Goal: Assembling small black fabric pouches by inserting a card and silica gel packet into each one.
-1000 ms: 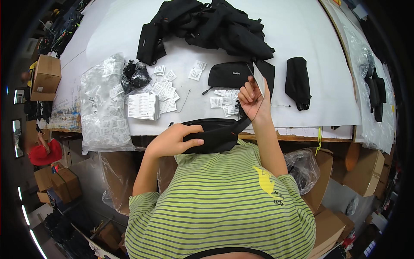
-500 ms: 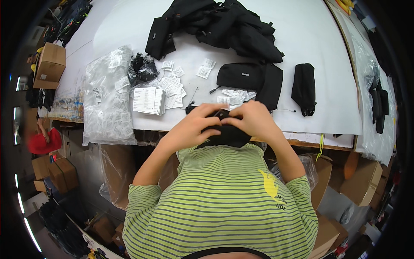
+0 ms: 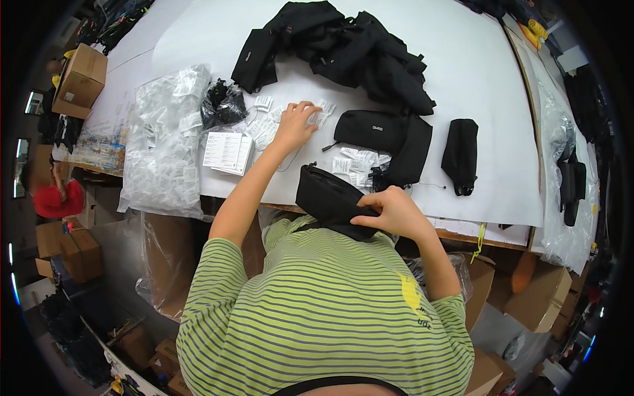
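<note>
My right hand (image 3: 396, 214) grips one end of a black zippered pouch (image 3: 333, 200) at the table's front edge, close against my shirt. The pouch lies at a slant, its zipper along the upper side. My left hand (image 3: 296, 125) is stretched out over the table with its fingers apart, at a small white printed packet (image 3: 325, 111). Whether the fingertips touch that packet I cannot tell. More loose packets (image 3: 264, 130) lie under and beside this hand. To the right, another black pouch (image 3: 371, 129) lies flat, with several small packets (image 3: 356, 163) in front of it.
A heap of black pouches (image 3: 370, 56) covers the back middle. On the left are a big clear bag of packets (image 3: 165, 142), a bag of black cords (image 3: 221, 104) and a stack of white cards (image 3: 224, 152). One black pouch (image 3: 460, 155) lies at right. A person in red (image 3: 59, 197) is far left.
My left hand has let go of the pouch and moved forward and left to the packets. My right hand still holds the pouch, now lower and more in view.
</note>
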`<state>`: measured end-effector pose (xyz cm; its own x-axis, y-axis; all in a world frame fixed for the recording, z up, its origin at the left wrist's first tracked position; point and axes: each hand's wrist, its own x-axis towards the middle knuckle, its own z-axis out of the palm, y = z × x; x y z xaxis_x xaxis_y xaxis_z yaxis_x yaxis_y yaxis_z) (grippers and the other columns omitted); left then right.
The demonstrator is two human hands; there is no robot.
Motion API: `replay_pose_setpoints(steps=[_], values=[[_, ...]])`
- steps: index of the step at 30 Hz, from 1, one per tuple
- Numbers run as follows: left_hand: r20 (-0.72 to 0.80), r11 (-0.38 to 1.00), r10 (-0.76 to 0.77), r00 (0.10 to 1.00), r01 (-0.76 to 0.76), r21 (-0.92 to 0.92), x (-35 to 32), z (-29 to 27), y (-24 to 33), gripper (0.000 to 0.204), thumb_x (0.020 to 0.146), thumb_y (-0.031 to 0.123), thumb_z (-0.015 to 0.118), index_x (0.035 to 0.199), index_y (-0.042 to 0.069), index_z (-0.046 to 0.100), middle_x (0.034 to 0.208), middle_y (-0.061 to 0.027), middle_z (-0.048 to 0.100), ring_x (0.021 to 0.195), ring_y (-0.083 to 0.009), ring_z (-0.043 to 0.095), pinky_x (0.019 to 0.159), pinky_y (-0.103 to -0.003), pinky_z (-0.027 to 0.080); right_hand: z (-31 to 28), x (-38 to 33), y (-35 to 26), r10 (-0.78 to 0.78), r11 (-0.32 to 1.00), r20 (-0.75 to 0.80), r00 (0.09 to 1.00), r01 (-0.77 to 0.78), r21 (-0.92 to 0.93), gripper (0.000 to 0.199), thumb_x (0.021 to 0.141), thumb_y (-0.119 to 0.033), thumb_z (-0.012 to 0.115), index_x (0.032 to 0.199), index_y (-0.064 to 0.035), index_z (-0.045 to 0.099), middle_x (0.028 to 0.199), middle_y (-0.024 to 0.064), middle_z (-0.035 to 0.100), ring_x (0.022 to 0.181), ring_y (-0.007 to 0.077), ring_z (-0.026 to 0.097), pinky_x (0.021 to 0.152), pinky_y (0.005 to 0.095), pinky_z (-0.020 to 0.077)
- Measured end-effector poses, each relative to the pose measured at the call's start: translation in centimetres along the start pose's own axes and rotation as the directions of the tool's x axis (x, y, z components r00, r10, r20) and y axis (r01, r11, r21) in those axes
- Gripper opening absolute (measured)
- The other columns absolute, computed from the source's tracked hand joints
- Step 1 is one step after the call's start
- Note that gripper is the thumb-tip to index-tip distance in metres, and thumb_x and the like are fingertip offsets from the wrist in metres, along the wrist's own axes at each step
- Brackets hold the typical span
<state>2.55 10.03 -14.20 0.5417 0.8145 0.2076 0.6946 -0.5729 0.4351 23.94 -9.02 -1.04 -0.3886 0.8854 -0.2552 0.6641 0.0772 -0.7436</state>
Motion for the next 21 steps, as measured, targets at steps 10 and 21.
replay_pose_setpoints(steps=[10,21], values=[[-0.270,0.785,-0.066,0.961,-0.117,-0.608,-2.4,-8.9,8.7,0.017,0.075,0.018,0.073,0.087,0.008,0.067,0.087,-0.0042,0.066,0.091,-0.0187,0.058,0.085,-0.031,0.040,-1.5,0.1,-0.7,-0.308,0.911,-0.359,0.881,0.165,-0.378,0.012,0.070,-0.020,0.075,0.076,-0.0107,0.070,0.053,0.0059,0.058,0.047,0.0215,0.055,0.051,0.0315,0.0424],[0.408,-0.583,-0.261,0.875,0.194,-0.789,-7.7,-4.9,10.7,0.059,0.083,0.025,0.071,0.131,0.006,0.042,0.125,-0.0058,0.053,0.117,-0.0185,0.049,0.101,-0.035,0.039,-0.4,2.2,-2.3,-0.278,0.959,-0.636,0.720,0.168,-0.229,0.018,0.067,-0.019,0.080,0.077,-0.0073,0.071,0.053,0.0023,0.056,0.044,0.0147,0.043,0.046,0.0275,0.0339]])
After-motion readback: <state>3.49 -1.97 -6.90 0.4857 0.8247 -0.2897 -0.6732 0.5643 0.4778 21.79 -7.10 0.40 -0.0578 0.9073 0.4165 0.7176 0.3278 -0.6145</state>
